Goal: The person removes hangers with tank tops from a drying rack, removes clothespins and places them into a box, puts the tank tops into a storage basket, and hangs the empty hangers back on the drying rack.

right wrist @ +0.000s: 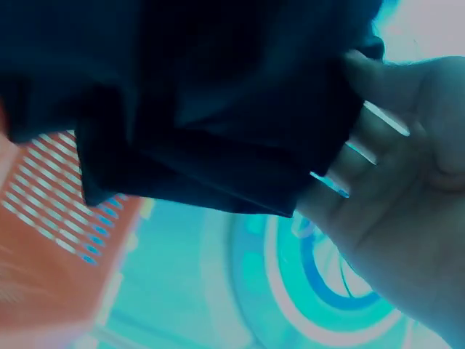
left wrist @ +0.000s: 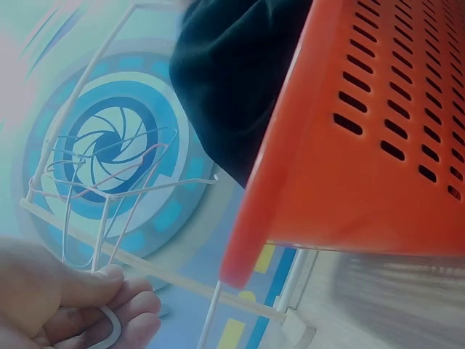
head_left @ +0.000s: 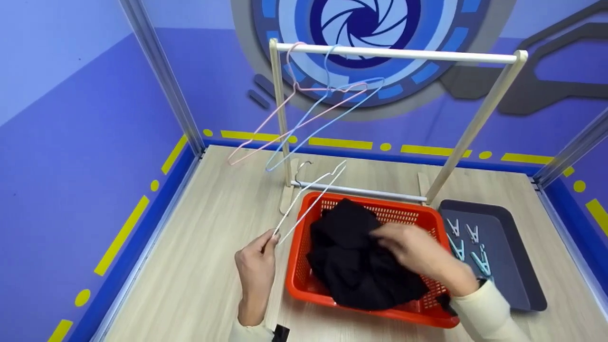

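Observation:
My left hand (head_left: pixel 256 263) pinches one end of a white wire hanger (head_left: pixel 304 209) between thumb and fingers. The hanger slants up and away, its hook toward the rack. In the left wrist view, the hanger's bent end (left wrist: pixel 110 327) passes through the curled fingers. A black garment (head_left: pixel 351 256) lies bunched in an orange-red basket (head_left: pixel 316 298). At its upper right, my right hand (head_left: pixel 408 244) pinches the cloth; in the right wrist view the thumb (right wrist: pixel 392 83) lies on one side of the black fabric, with the other fingers partly hidden behind it.
Behind the basket stands a rack with a white top bar (head_left: pixel 403 53). A pink hanger (head_left: pixel 259 128) and a blue hanger (head_left: pixel 304 118) hang at its left end. Right of the basket, a dark grey tray (head_left: pixel 513 280) holds several clothes pegs (head_left: pixel 480 262). Blue-purple walls surround the wooden table (head_left: pixel 190 266).

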